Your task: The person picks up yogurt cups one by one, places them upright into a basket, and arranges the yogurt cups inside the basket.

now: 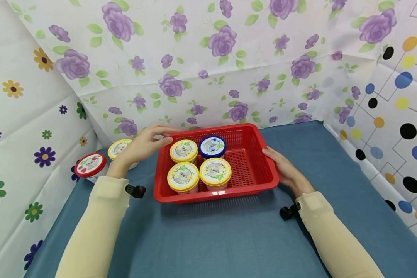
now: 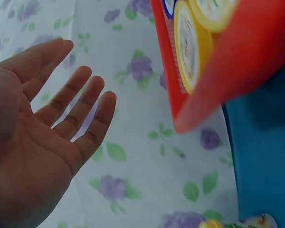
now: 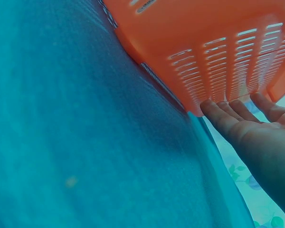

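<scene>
A red plastic basket [image 1: 243, 170] with slotted walls holds three yellow-lidded tubs, one of them at the front left [image 1: 183, 177], and a blue-lidded tub [image 1: 212, 146]. My right hand [image 1: 283, 166] grips the basket's right end, thumb at the rim. In the right wrist view its fingers [image 3: 223, 114] lie against the slotted outer wall. My left hand [image 1: 149, 143] is beside the basket's back left corner and holds nothing. Its fingers [image 2: 92, 97] are spread and relaxed in the left wrist view, apart from the rim.
To the left, a red-lidded tub [image 1: 91, 165] and another yellow-lidded tub [image 1: 118, 146] stand on the blue cloth [image 1: 215, 239]; my left forearm partly covers the yellow one. A flowered curtain [image 1: 194, 58] hangs close behind the basket, with patterned sheets at both sides.
</scene>
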A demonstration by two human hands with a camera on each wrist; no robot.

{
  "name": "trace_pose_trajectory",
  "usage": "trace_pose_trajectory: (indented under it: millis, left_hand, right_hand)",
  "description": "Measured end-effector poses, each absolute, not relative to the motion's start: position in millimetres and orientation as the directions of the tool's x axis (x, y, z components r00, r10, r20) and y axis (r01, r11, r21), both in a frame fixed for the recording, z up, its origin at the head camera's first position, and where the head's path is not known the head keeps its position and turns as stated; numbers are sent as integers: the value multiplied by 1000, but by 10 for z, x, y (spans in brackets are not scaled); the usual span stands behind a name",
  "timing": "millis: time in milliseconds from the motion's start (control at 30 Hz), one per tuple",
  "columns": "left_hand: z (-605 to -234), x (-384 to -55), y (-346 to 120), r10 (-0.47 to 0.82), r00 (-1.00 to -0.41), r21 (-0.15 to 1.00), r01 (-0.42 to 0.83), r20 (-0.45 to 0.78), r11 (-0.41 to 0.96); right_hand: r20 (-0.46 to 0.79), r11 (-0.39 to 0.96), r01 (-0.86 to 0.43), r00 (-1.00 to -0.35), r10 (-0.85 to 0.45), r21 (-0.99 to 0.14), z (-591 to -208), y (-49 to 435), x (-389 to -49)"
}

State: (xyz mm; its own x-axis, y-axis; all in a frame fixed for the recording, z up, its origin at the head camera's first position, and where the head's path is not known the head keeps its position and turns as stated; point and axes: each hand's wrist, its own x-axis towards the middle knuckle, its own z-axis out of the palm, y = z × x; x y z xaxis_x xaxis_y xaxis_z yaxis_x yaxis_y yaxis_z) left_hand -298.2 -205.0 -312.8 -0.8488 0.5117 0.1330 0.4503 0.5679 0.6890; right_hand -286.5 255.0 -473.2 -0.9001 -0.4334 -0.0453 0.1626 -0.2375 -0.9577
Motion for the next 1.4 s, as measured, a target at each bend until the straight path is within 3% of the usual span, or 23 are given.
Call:
trace_pose_trajectory:
  millis: [600, 1167, 1400]
  left_hand:
    - [-3301, -2892, -2639, 383, -906, 674, 396, 178, 623]
    - [-3485, -2924, -2798, 270, -953, 672, 292, 140, 680]
    - [-3509, -2908, -2858, 195, -963, 653, 269, 185, 708]
  right_hand:
    - [-40, -235, 157, -899, -436, -959, -4726, 2560, -2854]
    - [-53, -247, 175, -900, -432, -953, -4739, 2559, -2867]
    - [-49, -248, 171, -901, -430, -954, -4738, 2541, -2867]
